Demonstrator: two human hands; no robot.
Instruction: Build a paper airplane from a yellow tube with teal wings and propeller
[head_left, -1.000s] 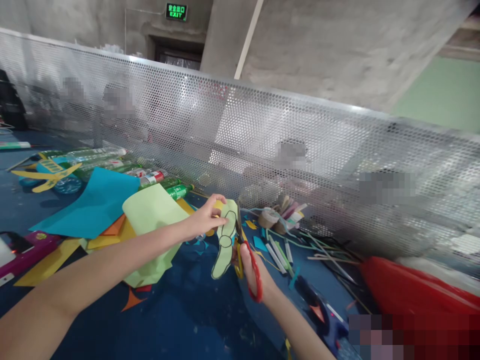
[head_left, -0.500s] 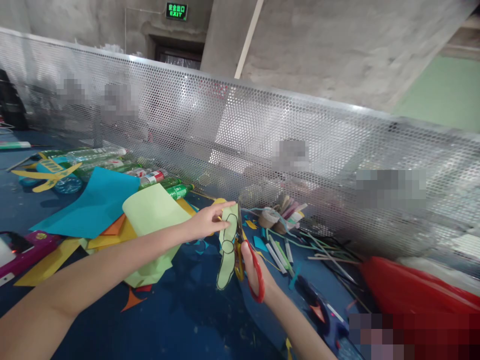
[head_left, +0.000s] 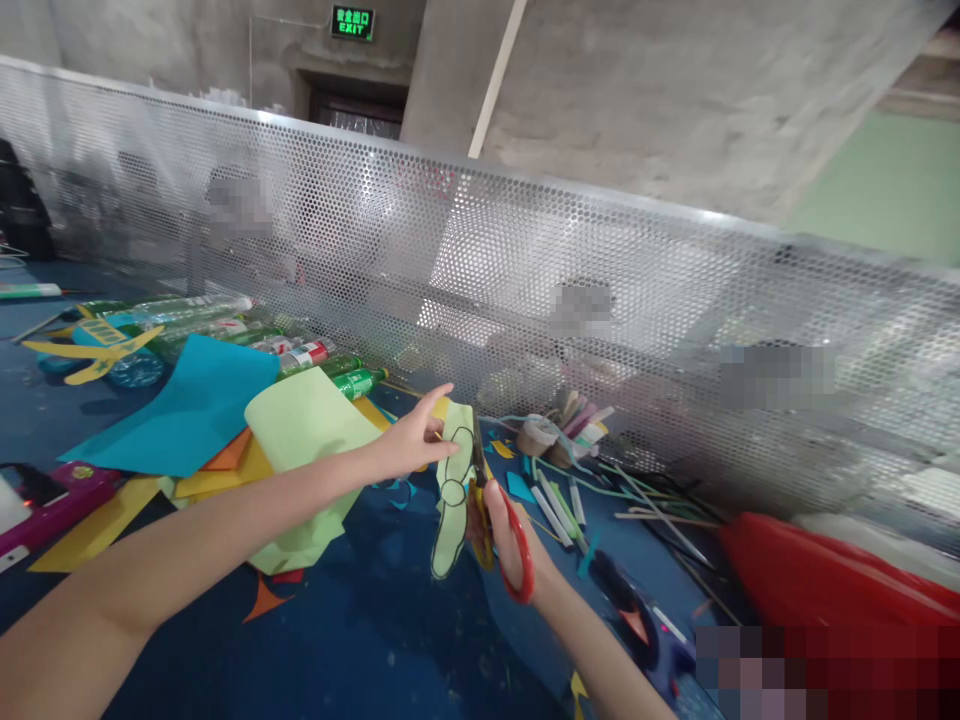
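My left hand pinches the upper edge of a light green paper cutout with a black drawn outline, holding it upright above the blue table. My right hand grips scissors with red and yellow handles. Their blades point up along the cutout's right edge.
Sheets of coloured paper and green plastic bottles lie to the left. Tape rolls, pens and sticks are scattered behind my hands. A perforated metal screen runs along the table's far side, and a red object sits at right.
The cutout has turned slightly and dropped a little in my left hand. My right hand with the scissors has shifted a bit lower and to the right along the cutout's edge.
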